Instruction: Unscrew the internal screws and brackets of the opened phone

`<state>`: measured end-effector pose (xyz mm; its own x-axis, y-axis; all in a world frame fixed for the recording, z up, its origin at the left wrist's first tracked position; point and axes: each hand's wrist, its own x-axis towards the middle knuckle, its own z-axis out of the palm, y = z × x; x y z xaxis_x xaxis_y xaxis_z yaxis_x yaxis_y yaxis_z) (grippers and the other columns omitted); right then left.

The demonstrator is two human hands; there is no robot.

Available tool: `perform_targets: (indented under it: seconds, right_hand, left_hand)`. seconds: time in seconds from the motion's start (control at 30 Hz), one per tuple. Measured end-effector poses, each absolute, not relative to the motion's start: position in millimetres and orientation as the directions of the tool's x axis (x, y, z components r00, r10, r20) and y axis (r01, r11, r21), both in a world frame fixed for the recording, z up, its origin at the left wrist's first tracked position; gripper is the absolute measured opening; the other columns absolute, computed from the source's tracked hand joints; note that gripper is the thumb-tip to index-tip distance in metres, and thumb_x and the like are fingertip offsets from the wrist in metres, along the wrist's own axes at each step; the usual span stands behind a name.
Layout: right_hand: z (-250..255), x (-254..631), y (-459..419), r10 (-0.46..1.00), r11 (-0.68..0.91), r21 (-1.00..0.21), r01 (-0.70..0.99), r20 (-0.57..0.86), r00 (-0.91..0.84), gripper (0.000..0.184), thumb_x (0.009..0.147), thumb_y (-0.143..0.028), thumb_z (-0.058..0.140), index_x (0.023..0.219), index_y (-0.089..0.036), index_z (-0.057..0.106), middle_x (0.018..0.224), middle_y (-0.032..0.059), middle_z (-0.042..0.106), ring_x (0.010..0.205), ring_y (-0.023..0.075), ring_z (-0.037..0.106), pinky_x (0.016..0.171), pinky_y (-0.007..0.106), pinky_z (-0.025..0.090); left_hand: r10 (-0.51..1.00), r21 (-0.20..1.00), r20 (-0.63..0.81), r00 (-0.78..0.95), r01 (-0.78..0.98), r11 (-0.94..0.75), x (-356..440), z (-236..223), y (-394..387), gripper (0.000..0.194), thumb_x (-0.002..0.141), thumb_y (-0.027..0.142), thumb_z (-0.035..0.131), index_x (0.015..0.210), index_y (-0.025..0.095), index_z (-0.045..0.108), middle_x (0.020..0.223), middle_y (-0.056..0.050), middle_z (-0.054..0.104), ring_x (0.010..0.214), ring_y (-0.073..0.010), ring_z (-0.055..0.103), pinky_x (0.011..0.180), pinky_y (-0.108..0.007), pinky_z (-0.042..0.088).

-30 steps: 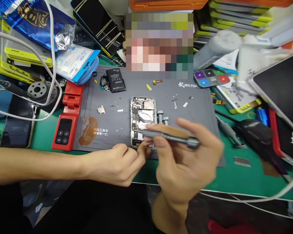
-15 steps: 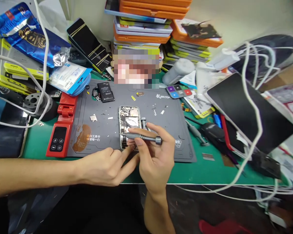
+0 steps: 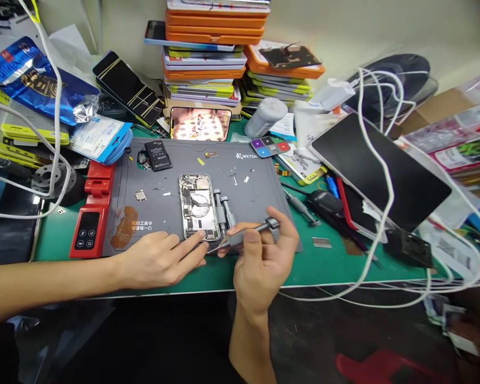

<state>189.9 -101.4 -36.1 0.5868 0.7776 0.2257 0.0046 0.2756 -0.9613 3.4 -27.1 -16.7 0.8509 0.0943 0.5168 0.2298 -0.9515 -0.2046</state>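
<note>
Pinching precision screwdriver (image 3: 235, 239) in right hand (image 3: 266, 261); with fingers slightly spread on left hand (image 3: 158, 260), steady opened smartphone (image 3: 200, 204) lightly at six o'clock.

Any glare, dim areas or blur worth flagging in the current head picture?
Head view: the lit phone screen at the back looks partly washed out; the floor at lower right is dim, the red object there soft-edged; the opened phone is well lit, though its finest details are hard to resolve.

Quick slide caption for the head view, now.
Left hand at the lower edge of an opened phone; right hand holding a screwdriver.
</note>
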Motion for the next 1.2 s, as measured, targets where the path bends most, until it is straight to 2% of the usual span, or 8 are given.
perform_targets:
  seconds: [0.37, 0.53, 0.63, 0.97, 1.2]
  right_hand:
    - [-36.4, 190.3, -103.5, 0.795, 0.313, -0.948, 0.054, 0.293, 0.531, 0.040, 0.099, -0.020, 0.064, 0.137, -0.030, 0.054, 0.084, -0.0040, 0.075, 0.063, 0.0110, 0.074, 0.051, 0.020, 0.063]
    - [-35.6, 190.2, -103.9, 0.799, 0.337, -0.937, 0.095, 0.338, 0.497, 0.041, 0.099, -0.017, 0.064, 0.137, -0.028, 0.053, 0.086, -0.0037, 0.076, 0.064, 0.0103, 0.074, 0.053, 0.019, 0.064]
    - [-35.8, 190.2, -104.4, 0.809, 0.331, -0.939, 0.095, 0.334, 0.484, 0.042, 0.099, -0.017, 0.063, 0.138, -0.028, 0.053, 0.088, -0.0035, 0.077, 0.064, 0.0103, 0.074, 0.053, 0.020, 0.065]
    - [-36.2, 191.1, -106.2, 0.820, 0.318, -0.944, 0.089, 0.321, 0.474, 0.042, 0.099, -0.019, 0.064, 0.138, -0.030, 0.054, 0.087, -0.0029, 0.076, 0.065, 0.0111, 0.073, 0.051, 0.020, 0.064]
    - [-38.6, 191.5, -107.6, 0.812, 0.311, -0.943, 0.115, 0.327, 0.484, 0.043, 0.099, -0.020, 0.063, 0.139, -0.031, 0.052, 0.088, -0.0033, 0.075, 0.063, 0.0119, 0.072, 0.050, 0.023, 0.063]
  left_hand:
    - [0.105, -0.180, 0.522, 0.847, 0.230, -0.957, 4.2, -15.4, -27.6, 0.030, 0.102, 0.035, 0.068, 0.118, 0.010, 0.074, 0.122, -0.010, 0.078, 0.058, -0.0096, 0.058, 0.048, -0.027, 0.045]
    - [0.099, -0.184, 0.518, 0.850, 0.223, -0.957, 3.2, -14.8, -27.5, 0.025, 0.102, 0.031, 0.067, 0.115, 0.011, 0.074, 0.125, -0.011, 0.077, 0.057, -0.0095, 0.057, 0.047, -0.027, 0.042]
    - [0.099, -0.186, 0.498, 0.861, 0.217, -0.958, 2.0, -15.2, -27.7, 0.024, 0.104, 0.031, 0.064, 0.115, 0.012, 0.073, 0.126, -0.011, 0.076, 0.058, -0.0097, 0.057, 0.048, -0.026, 0.042]
    - [0.121, -0.149, 0.510, 0.852, 0.226, -0.963, 6.6, -13.3, -28.6, 0.020, 0.099, 0.030, 0.066, 0.107, 0.013, 0.074, 0.120, -0.008, 0.079, 0.056, -0.0098, 0.057, 0.045, -0.027, 0.046]
    - [0.107, -0.157, 0.501, 0.859, 0.212, -0.965, 7.3, -11.8, -28.2, 0.021, 0.097, 0.031, 0.068, 0.105, 0.012, 0.074, 0.119, -0.010, 0.079, 0.055, -0.0104, 0.058, 0.044, -0.027, 0.045]
